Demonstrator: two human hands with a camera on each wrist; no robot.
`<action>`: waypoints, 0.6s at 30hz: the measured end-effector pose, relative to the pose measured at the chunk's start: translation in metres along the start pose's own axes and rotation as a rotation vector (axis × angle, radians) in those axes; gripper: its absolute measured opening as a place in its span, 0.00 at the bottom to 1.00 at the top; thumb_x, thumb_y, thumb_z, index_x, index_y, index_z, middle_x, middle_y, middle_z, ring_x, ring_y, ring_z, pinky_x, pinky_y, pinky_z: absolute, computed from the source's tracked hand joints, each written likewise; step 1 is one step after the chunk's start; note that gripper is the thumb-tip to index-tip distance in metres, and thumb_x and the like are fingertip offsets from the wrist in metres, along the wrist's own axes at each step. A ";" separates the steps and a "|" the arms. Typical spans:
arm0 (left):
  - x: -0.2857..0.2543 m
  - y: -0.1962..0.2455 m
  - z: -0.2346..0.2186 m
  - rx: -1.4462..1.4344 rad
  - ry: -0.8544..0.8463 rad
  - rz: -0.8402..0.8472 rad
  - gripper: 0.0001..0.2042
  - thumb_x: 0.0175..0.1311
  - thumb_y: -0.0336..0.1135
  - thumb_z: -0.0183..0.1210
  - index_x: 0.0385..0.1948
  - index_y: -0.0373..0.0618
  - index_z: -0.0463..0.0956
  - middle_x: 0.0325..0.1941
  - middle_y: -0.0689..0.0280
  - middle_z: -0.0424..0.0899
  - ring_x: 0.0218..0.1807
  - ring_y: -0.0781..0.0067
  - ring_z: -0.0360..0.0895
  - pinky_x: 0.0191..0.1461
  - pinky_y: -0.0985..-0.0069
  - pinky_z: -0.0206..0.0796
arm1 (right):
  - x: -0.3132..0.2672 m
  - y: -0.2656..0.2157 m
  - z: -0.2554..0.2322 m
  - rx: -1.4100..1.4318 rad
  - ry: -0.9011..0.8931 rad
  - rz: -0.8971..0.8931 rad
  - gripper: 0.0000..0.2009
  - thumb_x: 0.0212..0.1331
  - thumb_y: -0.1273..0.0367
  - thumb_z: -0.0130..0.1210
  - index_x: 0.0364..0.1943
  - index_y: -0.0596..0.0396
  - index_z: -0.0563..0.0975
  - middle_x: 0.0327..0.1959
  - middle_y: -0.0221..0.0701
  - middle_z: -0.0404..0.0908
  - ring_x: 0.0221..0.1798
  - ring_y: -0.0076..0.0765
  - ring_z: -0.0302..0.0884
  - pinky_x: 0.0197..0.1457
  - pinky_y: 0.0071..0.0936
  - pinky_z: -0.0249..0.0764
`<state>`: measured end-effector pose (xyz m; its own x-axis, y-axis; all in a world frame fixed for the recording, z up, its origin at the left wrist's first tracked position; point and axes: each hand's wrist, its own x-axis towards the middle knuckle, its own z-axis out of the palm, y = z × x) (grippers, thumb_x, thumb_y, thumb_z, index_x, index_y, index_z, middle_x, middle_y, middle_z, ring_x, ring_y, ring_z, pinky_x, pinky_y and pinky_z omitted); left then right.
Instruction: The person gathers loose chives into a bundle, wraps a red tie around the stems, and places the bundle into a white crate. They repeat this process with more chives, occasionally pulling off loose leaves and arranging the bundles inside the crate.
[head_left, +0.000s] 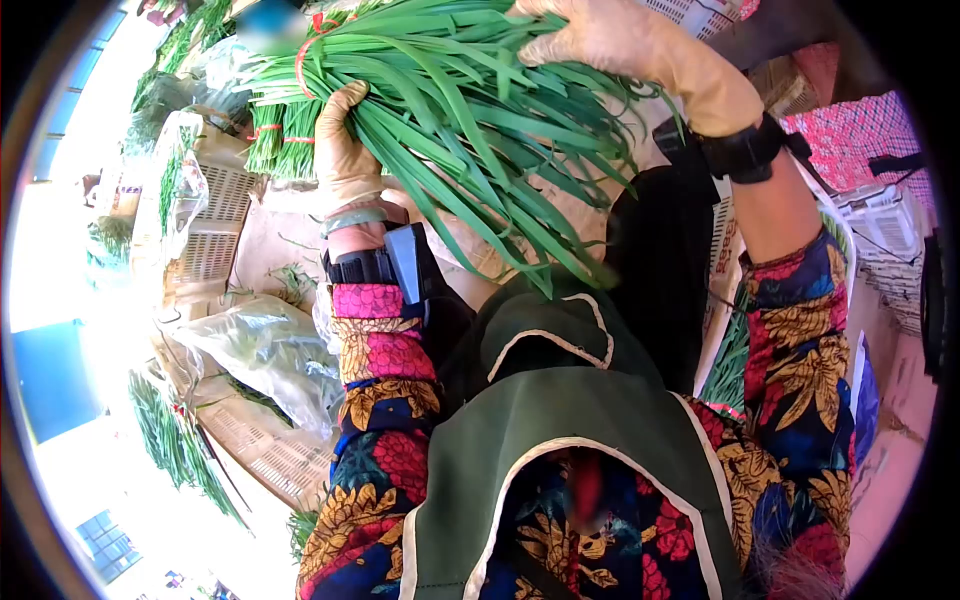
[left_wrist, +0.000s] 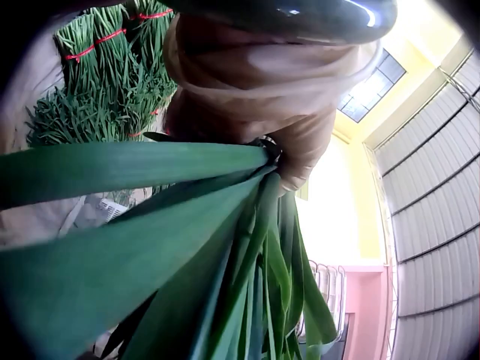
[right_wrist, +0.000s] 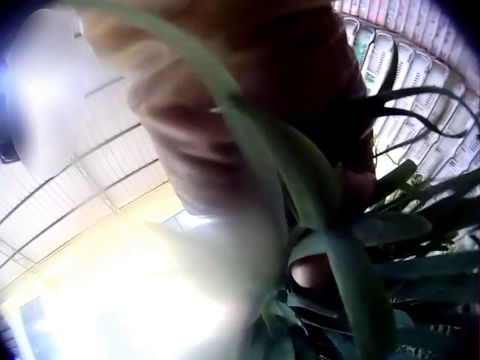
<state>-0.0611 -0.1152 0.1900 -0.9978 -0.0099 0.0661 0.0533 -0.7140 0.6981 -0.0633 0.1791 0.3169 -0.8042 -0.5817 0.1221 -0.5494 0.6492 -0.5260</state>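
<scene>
A large bundle of long flat green leaves, which look like garlic chives [head_left: 470, 120], fans out across the head view, bound near its left end by a red tie [head_left: 303, 65]. My gloved left hand [head_left: 345, 140] grips the bundle from below, just right of the tie, thumb up over the leaves. In the left wrist view the leaves [left_wrist: 180, 240] spread out from that hand's grasp. Over the upper right of the bundle is my gloved right hand [head_left: 625, 55], thumb and finger spread apart at the leaves. Close up, a fingertip [right_wrist: 309, 271] shows among loose leaves [right_wrist: 360, 285].
Smaller tied bundles [head_left: 282, 140] lie beneath at the left. Plastic crates [head_left: 205, 210] and a clear plastic bag [head_left: 275, 350] stand left of my body. More greens [head_left: 728, 360] sit in a container at my right, beside a pink patterned cloth [head_left: 855, 140].
</scene>
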 end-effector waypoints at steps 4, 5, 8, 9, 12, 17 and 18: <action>0.010 -0.008 -0.019 -0.076 0.056 -0.033 0.11 0.58 0.28 0.58 0.43 0.38 0.77 0.43 0.60 0.83 0.43 0.62 0.81 0.53 0.63 0.76 | 0.015 0.013 0.005 0.055 -0.013 -0.113 0.24 0.47 0.66 0.66 0.50 0.60 0.78 0.42 0.47 0.83 0.44 0.43 0.81 0.51 0.34 0.74; 0.010 -0.009 -0.022 -0.079 0.049 -0.014 0.12 0.58 0.28 0.58 0.44 0.38 0.76 0.44 0.60 0.83 0.43 0.62 0.81 0.53 0.62 0.76 | 0.011 0.010 0.003 0.131 -0.059 -0.063 0.24 0.46 0.67 0.66 0.51 0.60 0.77 0.42 0.47 0.83 0.45 0.43 0.81 0.51 0.33 0.74; 0.000 -0.010 -0.017 -0.081 0.112 0.017 0.13 0.60 0.31 0.58 0.45 0.39 0.77 0.45 0.59 0.83 0.44 0.61 0.81 0.54 0.61 0.75 | -0.011 -0.028 -0.015 0.121 -0.150 0.057 0.25 0.48 0.68 0.64 0.53 0.60 0.75 0.44 0.45 0.83 0.47 0.42 0.80 0.53 0.33 0.74; -0.002 -0.010 -0.016 -0.077 0.133 0.028 0.13 0.60 0.32 0.58 0.46 0.39 0.77 0.46 0.59 0.83 0.45 0.61 0.81 0.54 0.61 0.75 | -0.009 -0.021 -0.009 0.075 -0.088 0.024 0.25 0.48 0.68 0.64 0.53 0.60 0.75 0.43 0.44 0.83 0.46 0.42 0.80 0.53 0.33 0.74; 0.000 -0.012 -0.028 -0.141 0.193 -0.011 0.15 0.62 0.37 0.58 0.46 0.39 0.77 0.45 0.57 0.84 0.45 0.59 0.81 0.53 0.60 0.75 | -0.017 0.002 0.010 -0.158 0.181 -0.185 0.21 0.54 0.71 0.59 0.54 0.61 0.75 0.37 0.38 0.84 0.36 0.36 0.81 0.42 0.29 0.76; 0.000 -0.005 -0.030 -0.232 0.123 -0.124 0.17 0.61 0.39 0.60 0.48 0.39 0.76 0.45 0.57 0.84 0.44 0.58 0.81 0.51 0.59 0.76 | -0.013 -0.004 -0.006 0.558 -0.071 0.272 0.18 0.63 0.73 0.52 0.57 0.63 0.73 0.29 0.31 0.82 0.21 0.19 0.71 0.22 0.19 0.68; 0.003 -0.006 -0.036 -0.265 0.045 -0.135 0.19 0.63 0.40 0.58 0.52 0.39 0.74 0.50 0.57 0.82 0.48 0.55 0.80 0.55 0.53 0.74 | -0.012 0.003 -0.004 0.553 -0.073 0.232 0.18 0.64 0.74 0.51 0.57 0.63 0.72 0.29 0.31 0.82 0.21 0.19 0.72 0.22 0.18 0.68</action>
<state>-0.0655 -0.1359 0.1601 -0.9962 0.0706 -0.0509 -0.0864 -0.8688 0.4876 -0.0556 0.1899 0.3173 -0.8608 -0.4997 -0.0961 -0.1460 0.4234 -0.8941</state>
